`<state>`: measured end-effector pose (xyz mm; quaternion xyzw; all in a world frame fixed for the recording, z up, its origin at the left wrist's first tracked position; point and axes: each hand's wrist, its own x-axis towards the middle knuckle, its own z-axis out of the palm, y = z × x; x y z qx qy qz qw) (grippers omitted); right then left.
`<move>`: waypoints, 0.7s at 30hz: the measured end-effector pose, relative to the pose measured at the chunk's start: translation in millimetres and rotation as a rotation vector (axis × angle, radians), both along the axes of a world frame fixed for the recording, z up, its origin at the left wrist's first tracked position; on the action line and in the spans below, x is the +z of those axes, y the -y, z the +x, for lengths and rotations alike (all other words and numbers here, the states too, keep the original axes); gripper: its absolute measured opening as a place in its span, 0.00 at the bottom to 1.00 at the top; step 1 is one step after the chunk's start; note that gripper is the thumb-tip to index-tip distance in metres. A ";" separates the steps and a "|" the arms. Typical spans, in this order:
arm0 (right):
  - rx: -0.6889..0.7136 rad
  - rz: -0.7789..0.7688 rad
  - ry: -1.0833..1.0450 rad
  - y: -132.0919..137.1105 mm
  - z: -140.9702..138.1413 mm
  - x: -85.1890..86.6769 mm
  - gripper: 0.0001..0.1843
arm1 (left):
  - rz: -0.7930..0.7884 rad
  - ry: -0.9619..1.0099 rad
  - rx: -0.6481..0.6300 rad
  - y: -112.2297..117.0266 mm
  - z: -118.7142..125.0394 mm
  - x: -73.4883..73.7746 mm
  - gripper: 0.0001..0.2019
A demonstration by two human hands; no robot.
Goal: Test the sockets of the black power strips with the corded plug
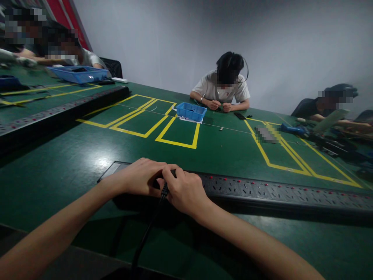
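Note:
A long black power strip (pixel 279 196) with rows of sockets and small red dots lies across the table in front of me. My right hand (pixel 186 188) is closed around a black plug (pixel 165 189) at the strip's left part; the plug's prongs are hidden. From it a black power cord (pixel 145 237) hangs down over the near table edge. My left hand (pixel 141 177) is wrapped over the strip near its left end, its fingertips against my right fingers. Most of the left fingers are out of sight.
Yellow tape (pixel 177 144) marks rectangles on the green table (pixel 230 155). A blue basket (pixel 191 112) stands mid-table, a larger blue tray (pixel 78 74) far left. Another power strip (pixel 58 109) lies left. A person (pixel 223 83) sits opposite; others sit left and right.

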<state>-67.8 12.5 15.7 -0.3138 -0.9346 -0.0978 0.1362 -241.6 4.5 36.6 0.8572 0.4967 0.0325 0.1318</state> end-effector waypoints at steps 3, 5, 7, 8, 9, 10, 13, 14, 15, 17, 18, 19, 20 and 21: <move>-0.009 -0.005 -0.005 0.6 -0.4 0.5 0.22 | 0.007 -0.010 0.001 0.9 -0.3 0.3 0.34; -0.009 -0.007 -0.005 0.8 -0.6 1.0 0.22 | 0.008 -0.016 0.004 1.5 -0.6 0.4 0.34; -0.008 -0.011 -0.002 1.1 -0.5 1.6 0.22 | 0.009 -0.019 0.006 1.8 -1.0 0.2 0.34; -0.008 -0.015 -0.004 1.1 -0.4 2.0 0.22 | 0.010 -0.018 0.007 1.8 -1.1 0.1 0.35; -0.007 -0.021 -0.005 1.2 -0.3 2.3 0.22 | 0.010 -0.018 0.006 1.7 -1.2 0.0 0.35; -0.004 -0.027 -0.007 1.3 -0.2 2.6 0.22 | 0.010 -0.017 0.004 1.6 -1.2 0.0 0.34; 0.000 -0.037 -0.009 1.3 0.2 3.2 0.22 | 0.012 -0.014 0.000 1.1 -0.8 0.2 0.33; -0.001 -0.038 -0.009 1.2 0.3 3.3 0.22 | 0.013 -0.014 -0.001 1.0 -0.5 0.5 0.32; -0.001 -0.038 -0.010 1.2 0.3 3.2 0.22 | 0.013 -0.014 -0.002 1.1 -0.1 0.8 0.31; -0.001 -0.038 -0.013 1.0 0.2 3.0 0.22 | 0.011 -0.016 -0.003 1.5 0.7 1.6 0.28; 0.000 -0.036 -0.013 0.8 0.2 2.8 0.22 | 0.010 -0.017 -0.003 1.7 1.0 1.9 0.27; 0.000 -0.032 -0.011 0.7 0.1 2.5 0.22 | 0.009 -0.018 -0.003 1.8 1.4 2.1 0.26; -0.001 -0.028 -0.008 0.7 0.0 2.3 0.22 | 0.008 -0.019 -0.004 1.9 1.6 2.2 0.25; -0.002 -0.024 -0.006 0.6 -0.1 2.1 0.22 | 0.008 -0.023 -0.003 1.9 1.7 2.2 0.25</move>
